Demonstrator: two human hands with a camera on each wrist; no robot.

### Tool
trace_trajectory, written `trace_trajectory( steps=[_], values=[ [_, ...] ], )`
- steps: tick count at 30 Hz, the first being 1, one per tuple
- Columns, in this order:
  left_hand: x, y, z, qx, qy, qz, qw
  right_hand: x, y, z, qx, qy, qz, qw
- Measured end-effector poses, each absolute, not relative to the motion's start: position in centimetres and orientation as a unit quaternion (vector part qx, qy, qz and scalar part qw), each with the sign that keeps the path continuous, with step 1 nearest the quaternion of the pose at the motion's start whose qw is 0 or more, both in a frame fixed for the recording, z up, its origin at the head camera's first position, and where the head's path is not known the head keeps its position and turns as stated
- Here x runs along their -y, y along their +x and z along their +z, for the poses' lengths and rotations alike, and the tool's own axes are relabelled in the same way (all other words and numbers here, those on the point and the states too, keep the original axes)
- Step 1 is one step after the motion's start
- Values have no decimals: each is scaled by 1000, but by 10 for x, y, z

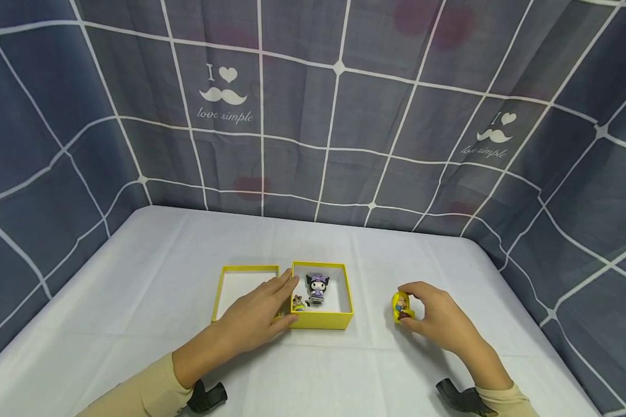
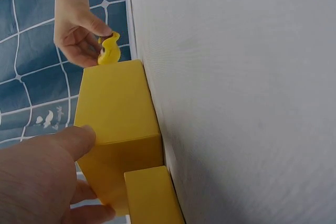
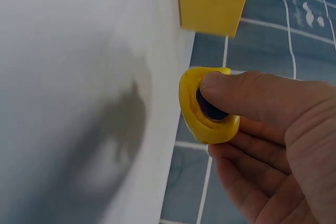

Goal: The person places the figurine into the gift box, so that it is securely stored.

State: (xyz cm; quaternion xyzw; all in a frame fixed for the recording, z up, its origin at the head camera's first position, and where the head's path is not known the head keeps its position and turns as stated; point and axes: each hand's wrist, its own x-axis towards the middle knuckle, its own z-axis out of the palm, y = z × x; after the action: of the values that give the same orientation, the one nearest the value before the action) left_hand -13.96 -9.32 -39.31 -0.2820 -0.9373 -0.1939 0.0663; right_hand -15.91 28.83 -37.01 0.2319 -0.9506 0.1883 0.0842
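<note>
The small glossy yellow-haired figurine [image 1: 401,307] is in the person's right hand [image 1: 440,318], at three o'clock from the yellow, white-lined, open-topped box [image 1: 320,321] and well apart from it. Thumb and fingertips are clamped on it, the thumb against its dark base and a fingertip near the top of its head; it seems lifted off the white cloth-covered table [image 1: 375,370]. The likeliest fault here is a slip or a spin: the surface looks smooth and rounded, and so few points of contact would let it turn or pop out if the pinch were uneven.

The left hand [image 1: 261,313] lies at nine o'clock on the box, its fingers close together and nearly straight against the wall, with the thumb spread apart toward the seven o'clock corner. Too firm a push from there could slide or tip the box toward three o'clock.

Inside, a black-and-purple figurine with a white face [image 1: 317,288] occupies the middle, and a tiny brown-eared figure in yellow [image 1: 298,303] sits in the seven o'clock corner. A jolt to the box could topple either one.

The shallow yellow-rimmed white lid [image 1: 250,269] lies at nine o'clock, partly under the left hand, so a careless wrist could drag it askew.
</note>
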Motion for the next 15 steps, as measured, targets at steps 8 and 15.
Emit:
trace_trajectory(
  steps=[8, 15],
  values=[
    [93, -139, -393, 937, -282, -194, 67, -264, -165, -362, 937, 271, 190, 109],
    [94, -139, -393, 938, -279, -194, 68, -245, -168, -356, 933, 282, 193, 114]
  ],
)
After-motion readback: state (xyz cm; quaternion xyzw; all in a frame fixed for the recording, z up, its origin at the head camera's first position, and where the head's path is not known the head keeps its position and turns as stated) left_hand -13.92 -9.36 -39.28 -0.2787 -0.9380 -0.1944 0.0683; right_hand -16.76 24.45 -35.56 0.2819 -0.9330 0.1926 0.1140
